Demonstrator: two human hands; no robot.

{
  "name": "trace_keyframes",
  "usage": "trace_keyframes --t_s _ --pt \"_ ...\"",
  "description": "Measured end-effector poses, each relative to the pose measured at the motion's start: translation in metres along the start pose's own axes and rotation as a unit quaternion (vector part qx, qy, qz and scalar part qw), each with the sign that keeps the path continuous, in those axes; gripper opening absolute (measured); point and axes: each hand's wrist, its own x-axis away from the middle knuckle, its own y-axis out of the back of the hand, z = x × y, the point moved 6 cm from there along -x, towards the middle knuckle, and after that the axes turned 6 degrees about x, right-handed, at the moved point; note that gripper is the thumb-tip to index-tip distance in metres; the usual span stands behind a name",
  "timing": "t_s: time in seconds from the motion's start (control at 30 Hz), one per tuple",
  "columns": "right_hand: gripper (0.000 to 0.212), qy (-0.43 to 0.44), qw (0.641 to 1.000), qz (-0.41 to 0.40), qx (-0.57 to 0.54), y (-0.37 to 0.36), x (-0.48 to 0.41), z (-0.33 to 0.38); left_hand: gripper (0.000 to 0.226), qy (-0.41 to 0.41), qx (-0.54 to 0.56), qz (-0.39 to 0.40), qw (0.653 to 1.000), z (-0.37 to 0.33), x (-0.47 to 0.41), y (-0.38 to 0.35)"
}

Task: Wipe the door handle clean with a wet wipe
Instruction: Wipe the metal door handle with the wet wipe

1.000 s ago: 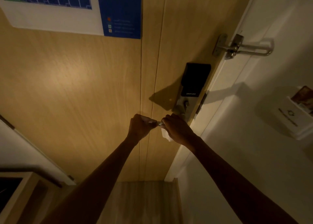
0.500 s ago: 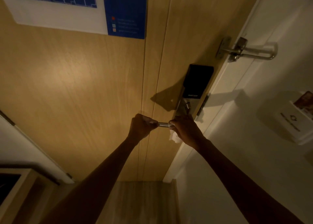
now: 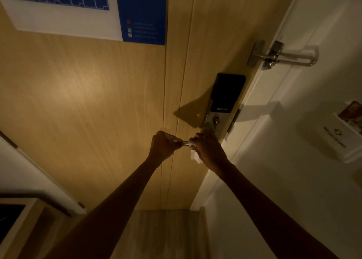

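Mostly the door handle [image 3: 185,143] is hidden: only a short metal piece shows between the two fists, near the door's right edge. The left hand [image 3: 163,145] is closed around its free end. The right hand [image 3: 208,151] grips the part nearer the lock plate [image 3: 217,119], with the wet wipe [image 3: 195,157] sticking out white below it. A swing latch [image 3: 282,56] sits higher up.

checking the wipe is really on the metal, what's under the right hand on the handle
White wet wipe bunches out below the right hand, which is closed around the door handle. Only a short bare stretch of metal shows between both hands. The contact itself is covered by the fingers.
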Motion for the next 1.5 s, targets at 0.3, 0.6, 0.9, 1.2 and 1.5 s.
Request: trace_keyframes --t_s 0.3,0.6,0.9,1.2,1.5 --pt "0.020 -0.037 0.997 -0.057 0.018 0.004 0.012 -0.001 0.016 0.010 0.006 0.000 1.000 -0.003 0.001 0.001" --pt "0.029 -0.067 0.995 -0.074 0.013 0.001 0.028 -0.030 0.016 0.019 0.019 -0.010 1.000 0.000 0.003 0.001" --pt "0.032 -0.062 0.995 -0.079 -0.013 0.006 0.032 -0.033 0.016 0.030 0.034 -0.010 0.999 -0.002 0.006 0.001" --pt "0.031 -0.041 0.995 -0.088 -0.031 0.016 0.027 -0.029 0.015 0.041 0.045 -0.003 0.998 0.001 0.002 0.000" --pt "0.035 -0.028 0.992 -0.111 -0.048 0.015 0.024 -0.015 0.014 0.040 0.039 -0.008 0.998 -0.001 0.003 0.000"
